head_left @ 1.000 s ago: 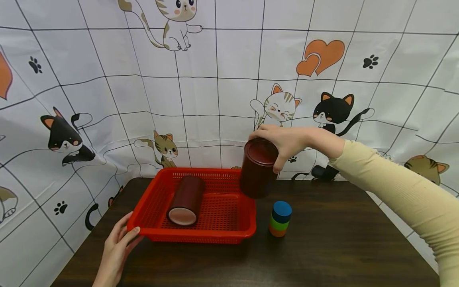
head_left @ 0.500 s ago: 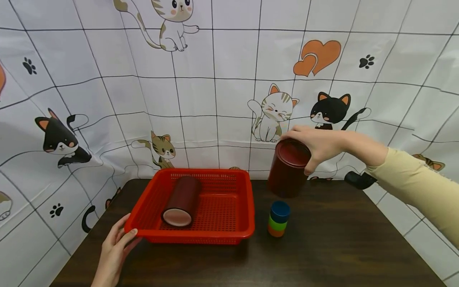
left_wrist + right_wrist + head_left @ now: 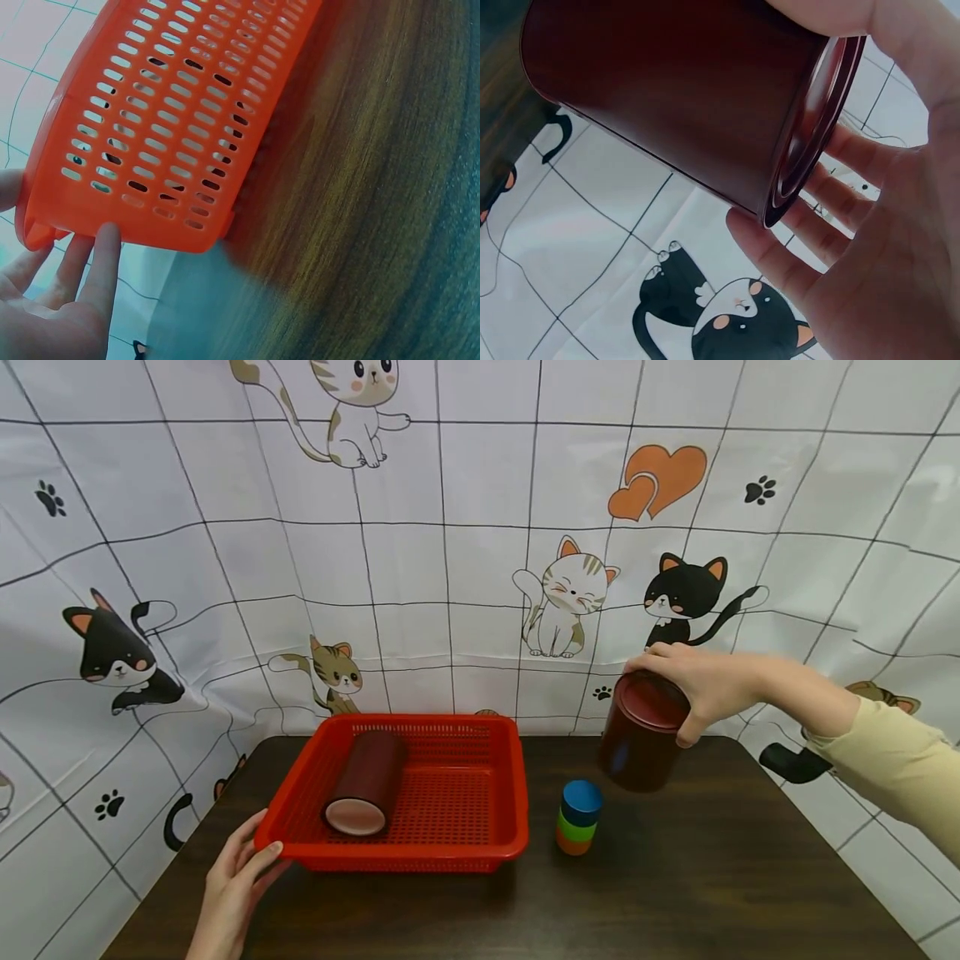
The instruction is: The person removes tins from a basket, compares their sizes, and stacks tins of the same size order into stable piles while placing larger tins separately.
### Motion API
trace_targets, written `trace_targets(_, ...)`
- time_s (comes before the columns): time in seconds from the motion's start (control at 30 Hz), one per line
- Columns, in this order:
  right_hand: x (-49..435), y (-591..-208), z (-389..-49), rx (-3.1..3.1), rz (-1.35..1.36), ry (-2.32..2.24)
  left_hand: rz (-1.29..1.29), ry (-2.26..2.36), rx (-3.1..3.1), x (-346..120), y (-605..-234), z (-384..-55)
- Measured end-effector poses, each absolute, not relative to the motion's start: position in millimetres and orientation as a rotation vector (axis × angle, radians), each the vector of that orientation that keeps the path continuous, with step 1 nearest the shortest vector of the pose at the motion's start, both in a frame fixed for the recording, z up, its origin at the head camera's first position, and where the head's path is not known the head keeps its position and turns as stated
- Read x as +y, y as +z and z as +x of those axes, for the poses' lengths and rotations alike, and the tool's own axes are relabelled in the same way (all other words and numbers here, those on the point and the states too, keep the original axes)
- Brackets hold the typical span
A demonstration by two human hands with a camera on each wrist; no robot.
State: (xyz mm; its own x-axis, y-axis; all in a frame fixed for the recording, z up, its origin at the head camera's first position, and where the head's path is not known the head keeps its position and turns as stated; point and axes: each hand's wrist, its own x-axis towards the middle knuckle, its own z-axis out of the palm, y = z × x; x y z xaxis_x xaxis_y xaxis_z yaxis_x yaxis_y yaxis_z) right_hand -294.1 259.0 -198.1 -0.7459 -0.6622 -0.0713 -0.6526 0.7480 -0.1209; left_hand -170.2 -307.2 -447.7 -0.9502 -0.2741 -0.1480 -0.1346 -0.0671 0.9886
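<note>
My right hand (image 3: pixel 708 685) grips a dark maroon canister (image 3: pixel 641 743) by its recessed top end, thumb on the near side and fingers over the far rim. The canister hangs slightly tilted over the right part of the table. In the right wrist view, the fingers wrap the rim of the canister (image 3: pixel 675 97). My left hand (image 3: pixel 228 889) holds the near left corner of a red plastic basket (image 3: pixel 405 850), thumb on top of the rim. Inside the basket lies a similar maroon canister (image 3: pixel 371 772) on its side, its pale pinkish end facing me.
A small blue, green and orange cylinder (image 3: pixel 579 818) stands upright on the dark wooden table (image 3: pixel 675 877), between the basket and the held canister. Behind the table hangs a white sheet (image 3: pixel 480 568) with a grid and cartoon cats.
My right hand has carried the canister rightward from the basket's right edge, past the small coloured cylinder, and slightly down. My left hand keeps its hold on the basket corner.
</note>
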Motion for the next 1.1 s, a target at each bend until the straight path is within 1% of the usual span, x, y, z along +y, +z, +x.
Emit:
trace_targets(0.2,266.0,-207.6,-290.8,2.829,-1.066,-0.169,0.486,-2.167,-2.099,-308.7,-448.3,-169.5)
trace_targets(0.47,273.9,-221.5,-287.0,2.838,-1.053,-0.164,0.381,-2.174,-2.057,-310.7,-447.9,-166.8)
trace_targets(0.77,282.7,-239.5,-286.1,2.822,-1.058,-0.18,0.401,-2.181,-2.059,-308.2,-442.3,-165.5)
trace_targets(1.1,289.4,-258.9,-288.2,2.797,-0.999,-0.22,0.392,-2.146,-1.974,-299.4,-444.7,-163.3)
